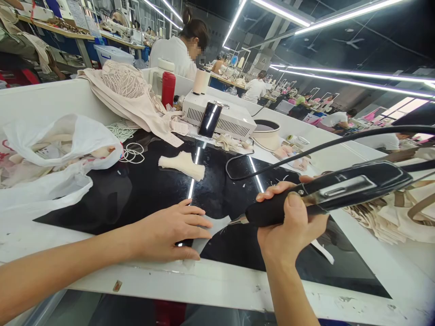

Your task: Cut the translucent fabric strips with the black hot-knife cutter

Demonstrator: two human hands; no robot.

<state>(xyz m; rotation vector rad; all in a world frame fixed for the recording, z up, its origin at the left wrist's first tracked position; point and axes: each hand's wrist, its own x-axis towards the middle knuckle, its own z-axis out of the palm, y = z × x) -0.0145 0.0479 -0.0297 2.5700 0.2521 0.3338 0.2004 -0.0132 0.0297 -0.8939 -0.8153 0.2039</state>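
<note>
My left hand [173, 231] lies palm down with spread fingers on a pale translucent piece [217, 226] at the front of the black glossy sheet [149, 181]. My right hand [288, 226] is wrapped round the black handle of a corded tool [346, 185]. The tool's narrow metal tip meets the right end of the pale piece, just right of my left fingertips. Farther back on the sheet rests a cream fabric piece [183, 165]. A thin white strip [322, 251] lies right of my right wrist.
A white plastic bag [64, 140] is at left, beige garments [132, 99] behind it. A phone [210, 119] leans on a white box [234, 117], near a red bottle [168, 89]. The tool's cable [326, 142] arches overhead at right, above stacked fabric [380, 217]. A person [176, 52] sits beyond.
</note>
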